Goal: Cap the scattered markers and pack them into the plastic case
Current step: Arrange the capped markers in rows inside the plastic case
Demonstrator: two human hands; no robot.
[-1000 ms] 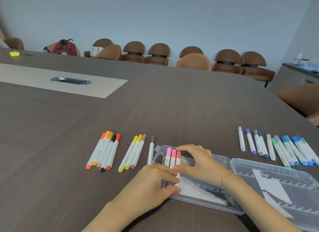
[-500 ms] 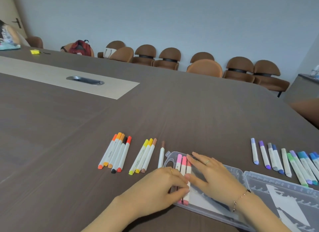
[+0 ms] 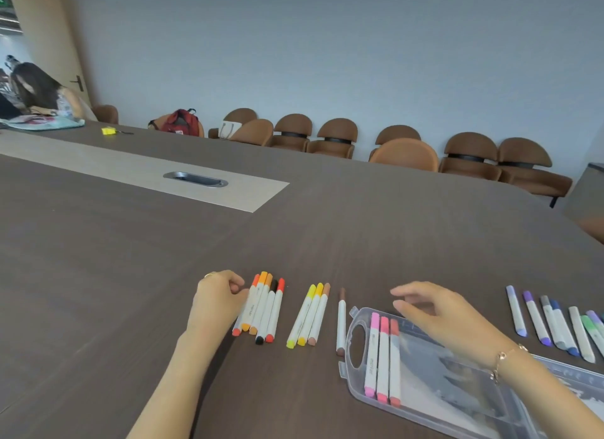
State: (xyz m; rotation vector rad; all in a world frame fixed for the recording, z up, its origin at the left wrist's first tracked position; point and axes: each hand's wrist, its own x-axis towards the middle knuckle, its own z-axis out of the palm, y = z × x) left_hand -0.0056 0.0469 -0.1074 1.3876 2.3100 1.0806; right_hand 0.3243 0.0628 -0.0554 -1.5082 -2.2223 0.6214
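Landmark: the clear plastic case (image 3: 434, 396), lying open on the dark desk (image 3: 98, 275) at lower right. Farthest left of the case, the left hand (image 3: 217, 303) rests on the desk with fingers curled against the outer edge of the orange-red marker group (image 3: 261, 308); whether it grips a marker or only touches cannot be told. This group holds five capped markers side by side, one of them black-capped. Nearer the case lies the yellow marker group (image 3: 309, 316), three capped markers touching one another, the rightmost tan-capped. Just beside the case's handle end lies a single brown marker (image 3: 341, 322), apart from both groups. Inside the case, at its handle end, three pink markers (image 3: 382, 357) lie parallel and touching. Above the case's far rim hovers the right hand (image 3: 441, 317), fingers loosely extended and holding nothing; a bracelet (image 3: 500, 361) circles its wrist. Right of the case, a row of blue-purple markers (image 3: 552, 324) with grey and green ones among them lies on the desk, running past the frame edge.
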